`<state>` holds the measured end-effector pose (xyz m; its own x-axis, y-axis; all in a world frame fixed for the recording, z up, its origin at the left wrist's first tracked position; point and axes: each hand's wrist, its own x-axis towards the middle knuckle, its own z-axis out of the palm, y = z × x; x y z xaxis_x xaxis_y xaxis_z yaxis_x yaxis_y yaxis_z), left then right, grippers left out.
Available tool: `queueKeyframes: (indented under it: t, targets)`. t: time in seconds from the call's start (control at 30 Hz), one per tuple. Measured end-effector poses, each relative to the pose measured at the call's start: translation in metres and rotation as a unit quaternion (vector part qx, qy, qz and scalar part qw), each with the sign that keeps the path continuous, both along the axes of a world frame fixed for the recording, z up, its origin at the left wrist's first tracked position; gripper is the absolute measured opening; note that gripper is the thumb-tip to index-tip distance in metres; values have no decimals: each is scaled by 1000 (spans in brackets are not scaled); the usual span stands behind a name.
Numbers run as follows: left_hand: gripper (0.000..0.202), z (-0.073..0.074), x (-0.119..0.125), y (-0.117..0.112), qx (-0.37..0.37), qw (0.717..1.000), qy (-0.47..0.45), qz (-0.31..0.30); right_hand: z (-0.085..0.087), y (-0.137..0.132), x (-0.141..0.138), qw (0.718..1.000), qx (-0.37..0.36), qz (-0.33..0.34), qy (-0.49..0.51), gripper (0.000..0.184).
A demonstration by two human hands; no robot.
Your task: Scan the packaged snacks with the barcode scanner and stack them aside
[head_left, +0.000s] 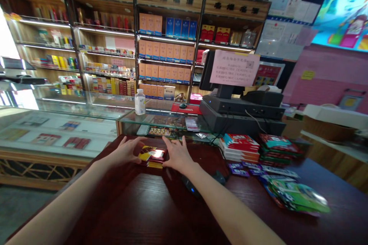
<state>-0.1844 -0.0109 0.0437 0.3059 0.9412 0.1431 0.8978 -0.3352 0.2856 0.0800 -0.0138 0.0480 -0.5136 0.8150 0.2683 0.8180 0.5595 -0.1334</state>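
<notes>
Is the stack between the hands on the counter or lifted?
On the counter: the stack of packs lies on dark wood between the left hand and right hand.

A tobacco and liquor shop; packed wall shelves [163,51], glass display counter [57,134], cash register [241,109].

The left hand [126,151] and right hand [178,156] sit palm-down just below frame center, fingers spread and angled toward each other, while the left forearm [63,201] and right forearm [230,214] rise from the lower edge.
</notes>
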Motion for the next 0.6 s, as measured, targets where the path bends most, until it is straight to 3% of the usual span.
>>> queueKeyframes:
  t: [0.6]
  targets:
    - [89,7,0,-4,-90,996,-3,12,-2,1,-7,999,-49,1,-21,107]
